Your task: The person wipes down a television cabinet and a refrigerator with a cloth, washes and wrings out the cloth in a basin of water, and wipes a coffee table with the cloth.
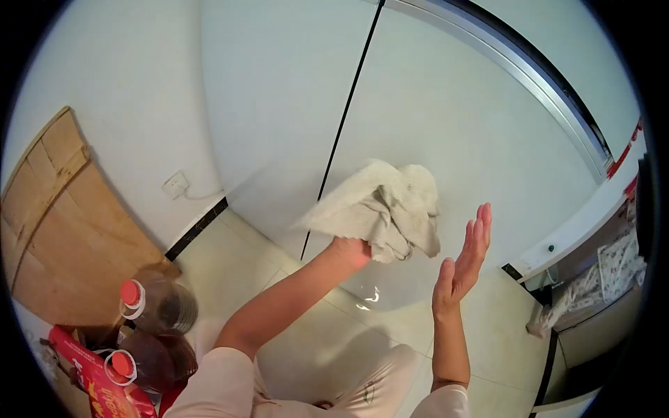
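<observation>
A pale grey-beige cloth (390,209) hangs crumpled over my left hand (353,251), in front of the white glossy panel (279,125). Only the wrist and the base of that hand show; its fingers are hidden in the folds. My right hand (468,261) is raised to the right of the cloth, apart from it. Its fingers are stretched upward and its thumb stands off, with nothing held.
A wooden board (63,216) leans on the left wall near a socket (175,184). Two large red-capped bottles (164,306) stand at lower left beside a red bag (104,383). At right, patterned fabric (599,279) hangs by a low shelf. Pale tiles (237,258) cover the floor.
</observation>
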`<state>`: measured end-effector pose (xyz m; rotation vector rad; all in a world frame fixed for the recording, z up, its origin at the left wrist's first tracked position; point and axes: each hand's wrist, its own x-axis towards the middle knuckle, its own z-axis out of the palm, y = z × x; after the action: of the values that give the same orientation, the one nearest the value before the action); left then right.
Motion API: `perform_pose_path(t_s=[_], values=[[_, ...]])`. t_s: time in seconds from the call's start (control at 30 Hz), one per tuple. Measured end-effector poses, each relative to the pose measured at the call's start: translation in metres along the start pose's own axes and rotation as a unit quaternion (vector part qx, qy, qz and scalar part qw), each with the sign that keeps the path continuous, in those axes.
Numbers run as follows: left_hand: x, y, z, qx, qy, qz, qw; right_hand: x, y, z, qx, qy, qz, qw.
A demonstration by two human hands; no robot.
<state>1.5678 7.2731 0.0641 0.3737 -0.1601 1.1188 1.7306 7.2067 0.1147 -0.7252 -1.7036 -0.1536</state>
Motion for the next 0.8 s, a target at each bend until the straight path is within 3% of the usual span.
perform_pose_path(t_s=[0.1,0.2,0.3,0.4,0.53,0.6,0.63,0.67,0.7,0.73,0.77,0.8], values=[[-0.004,-0.003,0.007,0.03,-0.004,0.031,0.999,0.006,-0.011,-0.001,0.03,-0.003,0.019,0.999],[-0.006,-0.006,0.003,-0.056,-0.109,0.011,0.992,0.001,-0.011,0.004,0.028,-0.034,0.039,0.998],[-0.001,-0.013,-0.008,-0.043,-0.133,-0.01,0.99,0.002,-0.009,0.006,0.051,-0.021,0.068,0.996],[-0.006,-0.025,-0.003,0.16,0.139,-0.07,0.975,0.007,-0.015,0.012,0.024,-0.083,0.032,0.996],[-0.024,-0.043,0.022,0.263,0.027,-0.143,0.954,-0.012,-0.005,0.017,0.105,-0.022,0.111,0.988],[-0.027,-0.039,0.041,0.265,-0.03,-0.151,0.952,-0.018,0.0,-0.011,0.105,0.016,0.23,0.967],[-0.027,-0.033,0.043,0.368,-0.089,-0.117,0.918,-0.033,0.02,-0.031,0.11,0.065,0.232,0.964],[-0.028,-0.023,0.044,0.463,-0.145,-0.078,0.871,-0.039,0.028,-0.051,0.021,0.108,0.225,0.968],[-0.028,-0.012,0.044,0.551,-0.198,-0.034,0.81,-0.027,0.03,-0.065,0.2,0.18,0.238,0.933],[-0.025,0.0,0.044,0.619,-0.176,0.054,0.764,-0.007,0.033,-0.084,0.291,0.163,0.167,0.928],[-0.017,0.014,0.038,0.636,-0.11,0.113,0.755,0.013,0.037,-0.104,0.386,0.135,0.1,0.907],[-0.007,0.031,0.029,0.647,-0.042,0.169,0.742,0.032,0.034,-0.112,0.395,0.148,0.03,0.906]])
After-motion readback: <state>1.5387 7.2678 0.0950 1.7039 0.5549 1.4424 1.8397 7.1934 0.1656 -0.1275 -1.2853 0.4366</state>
